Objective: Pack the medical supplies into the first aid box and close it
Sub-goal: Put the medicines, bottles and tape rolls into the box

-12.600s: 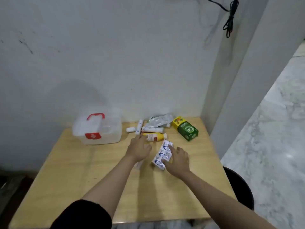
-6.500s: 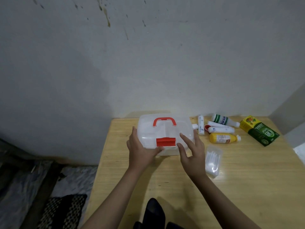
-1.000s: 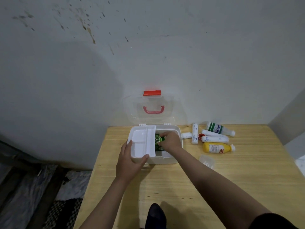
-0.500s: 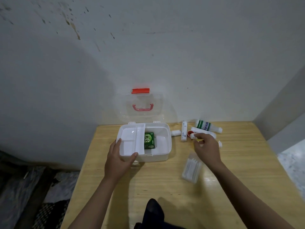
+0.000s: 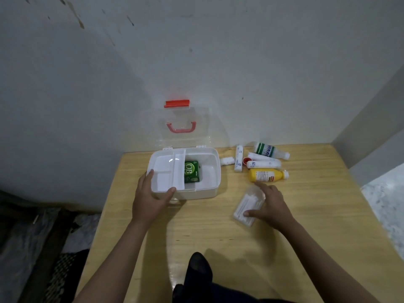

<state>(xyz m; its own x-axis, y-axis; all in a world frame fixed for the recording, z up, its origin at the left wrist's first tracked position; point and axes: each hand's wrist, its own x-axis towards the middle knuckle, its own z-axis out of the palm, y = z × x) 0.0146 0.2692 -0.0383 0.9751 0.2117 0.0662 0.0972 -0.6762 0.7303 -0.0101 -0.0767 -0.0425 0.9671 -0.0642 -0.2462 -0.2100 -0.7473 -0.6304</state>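
Left hand [image 5: 150,199] is clamped on the near left corner of the first aid box [image 5: 209,189], thumb hooked over the front rim, fingers up the left wall — a firm hold. Right hand [image 5: 270,206] lies half open over a clear case of cotton swabs [image 5: 247,206] on the table [image 5: 218,237], near and to the right of the box; thumb on the case's near end, fingers spread along its right edge, and whether the case is lifted or only touched cannot be told.

Farther in, the box sits open on the left part of the table. A white divided tray [image 5: 167,173] covers its left half, and a green carton [image 5: 192,171] lies flat on the bottom just right of the tray. The right half of the box shows bare floor.

Right of the box lies the loose cluster — a yellow bottle [image 5: 266,175] on its side nearest the right hand, then two white tubes [image 5: 263,161] lying across, one with a red cap, then a green-and-white bottle [image 5: 270,150] farthest back. A small white roll [image 5: 227,160] rests just beside the box's right wall, a longer white stick [image 5: 238,158] next to it.

At the far edge the clear lid [image 5: 185,125] stands upright against the wall [image 5: 262,62], red handle [image 5: 181,127] on it, red latch [image 5: 176,103] at the top.
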